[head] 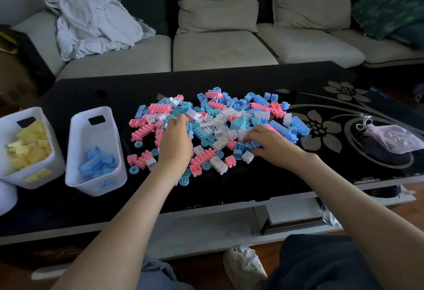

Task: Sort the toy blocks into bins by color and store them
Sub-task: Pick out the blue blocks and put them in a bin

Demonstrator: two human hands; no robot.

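Toy blocks (pixel 218 129) in pink, blue, teal and white lie heaped in the middle of a black glass table (pixel 229 193). Nearest me are the seated person's knees and a white shoe (pixel 245 266) on the floor under the table edge. Both bare forearms reach over the near edge into the heap.

The left hand (pixel 175 142) sits on the left part of the heap with its fingers curled down among the pieces; I cannot tell whether it holds any. The right hand (pixel 268 142) is at the near right side, fingers and thumb closed on a blue block (pixel 249 146).

At the left end of the table stand two white bins with handle slots. The one just beside the heap (pixel 91 186) holds only blue blocks, piled low. The bin left of it (pixel 46 175) is well filled with pale yellow ones. I can read no writing on either.

On the right end, over a grey flower pattern in the glass, lies a see-through pink drawstring pouch (pixel 394 138).

Beyond the table stands a pale sofa (pixel 220 53) with a crumpled white cloth (pixel 91 23) on its left seat.
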